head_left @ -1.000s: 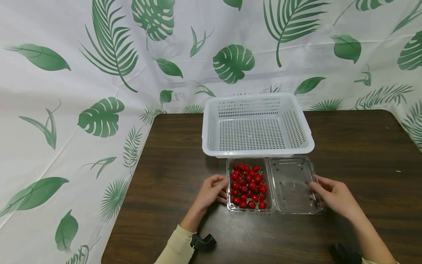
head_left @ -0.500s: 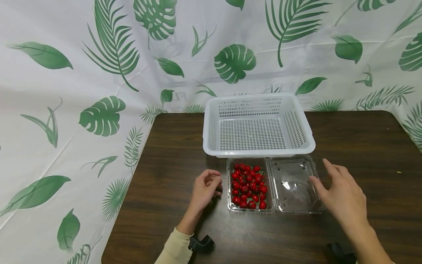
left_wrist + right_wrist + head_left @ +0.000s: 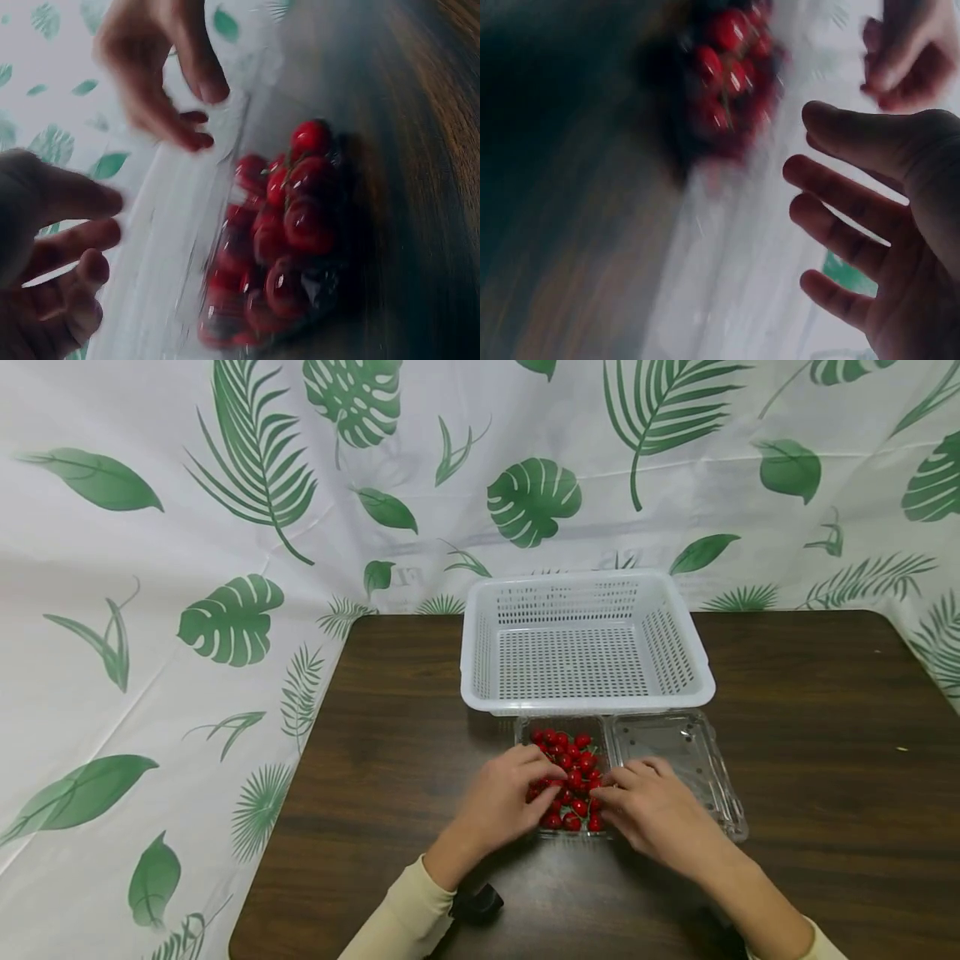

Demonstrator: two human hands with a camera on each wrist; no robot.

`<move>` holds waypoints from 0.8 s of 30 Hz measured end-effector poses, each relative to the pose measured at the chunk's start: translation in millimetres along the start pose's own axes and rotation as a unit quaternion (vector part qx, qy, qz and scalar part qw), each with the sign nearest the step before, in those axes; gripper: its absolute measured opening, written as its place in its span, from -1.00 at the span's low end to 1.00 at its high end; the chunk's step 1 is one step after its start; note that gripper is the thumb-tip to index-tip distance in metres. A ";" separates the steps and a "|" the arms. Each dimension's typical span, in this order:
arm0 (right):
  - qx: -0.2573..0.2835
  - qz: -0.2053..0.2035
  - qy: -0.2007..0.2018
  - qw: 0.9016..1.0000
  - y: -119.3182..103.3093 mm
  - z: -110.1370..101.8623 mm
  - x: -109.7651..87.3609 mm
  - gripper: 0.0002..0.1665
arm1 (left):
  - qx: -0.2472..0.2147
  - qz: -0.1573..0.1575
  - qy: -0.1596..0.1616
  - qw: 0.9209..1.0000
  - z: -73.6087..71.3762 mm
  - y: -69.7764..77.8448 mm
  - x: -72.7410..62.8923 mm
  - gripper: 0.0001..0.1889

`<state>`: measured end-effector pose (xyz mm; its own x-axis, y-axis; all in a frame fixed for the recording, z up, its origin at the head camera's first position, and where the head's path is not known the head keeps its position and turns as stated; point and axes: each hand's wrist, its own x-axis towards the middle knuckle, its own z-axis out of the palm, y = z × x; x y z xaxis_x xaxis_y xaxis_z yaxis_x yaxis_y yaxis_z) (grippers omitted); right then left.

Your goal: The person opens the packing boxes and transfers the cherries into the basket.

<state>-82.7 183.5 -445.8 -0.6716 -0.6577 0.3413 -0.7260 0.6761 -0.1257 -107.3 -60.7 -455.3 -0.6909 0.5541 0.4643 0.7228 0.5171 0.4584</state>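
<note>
Red cherries (image 3: 573,777), some with green stems, fill the left half of a clear plastic clamshell box (image 3: 738,822). Its lid (image 3: 667,739) lies folded out to the right. My left hand (image 3: 502,797) hovers over the left side of the cherries, fingers loosely bent with nothing between them. Opposite it, my right hand (image 3: 656,814) reaches over the box's hinge, fingertips near the right-hand cherries. In the left wrist view, the left hand (image 3: 56,255) shows its fingers apart from the cherries (image 3: 277,232). The right wrist view shows the right hand (image 3: 870,217) with spread fingers.
A white perforated plastic basket (image 3: 480,689) stands directly behind the box, with nothing in it. Both rest on a dark wood-grain table (image 3: 360,793). A white cloth with green leaf prints (image 3: 450,410) hangs at the back and left.
Both hands have left the box's outer sides, where they touched it a second ago, and moved inward over the cherries. The lid appears slightly raised at its right edge.
</note>
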 end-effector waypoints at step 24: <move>-0.136 0.022 -0.078 0.987 -5.1 32.5 33.7 -0.71 | 0.335 0.041 -0.192 0.922 33.9 27.0 19.3 -0.72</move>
<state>-106.5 147.1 -464.0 -0.7317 -0.6542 0.1913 -0.6428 0.7557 0.1255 -100.7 -14.0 -459.7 -0.6708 0.7326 0.1156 0.7074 0.6788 -0.1968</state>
